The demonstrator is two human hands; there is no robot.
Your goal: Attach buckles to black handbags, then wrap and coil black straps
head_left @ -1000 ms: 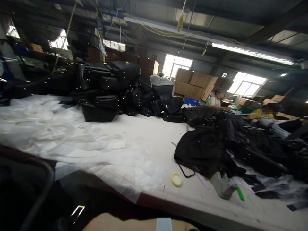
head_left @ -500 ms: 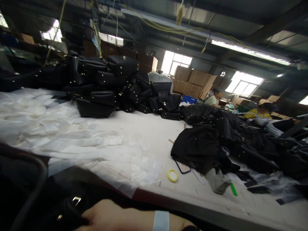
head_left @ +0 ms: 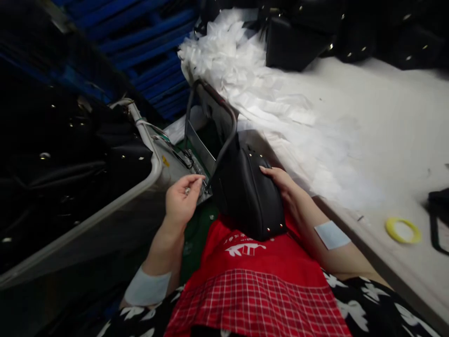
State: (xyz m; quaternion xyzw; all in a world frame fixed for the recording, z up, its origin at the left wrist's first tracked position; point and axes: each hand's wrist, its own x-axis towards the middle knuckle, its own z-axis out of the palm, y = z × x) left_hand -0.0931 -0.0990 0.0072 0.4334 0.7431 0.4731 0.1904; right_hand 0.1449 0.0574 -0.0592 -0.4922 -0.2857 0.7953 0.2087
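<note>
A black handbag [head_left: 252, 196] with small metal studs rests on its side against my red apron [head_left: 291, 262]. My right hand [head_left: 280, 182] grips its right side, thumb lying on the black surface. Just left of the bag, my left hand [head_left: 183, 196] is closed in a pinch. A small pale or shiny spot shows between its fingers, but I cannot make out what it is. A dark curved bar or handle [head_left: 229, 135] rises behind the bag; I cannot tell whether it belongs to it.
At left, a white-rimmed bin [head_left: 154, 171] holds black bags [head_left: 87, 164]. White wrapping sheets [head_left: 280, 103] cover part of the pale table [head_left: 393, 121] on the right, with a yellow tape roll [head_left: 402, 230]. Blue slats [head_left: 150, 47] stand behind; more black bags [head_left: 301, 42] lie at the back.
My view has swung down and left, from across the table to my lap. Both hands and the handbag now show; earlier only one forearm and hand appeared beside a black bag.
</note>
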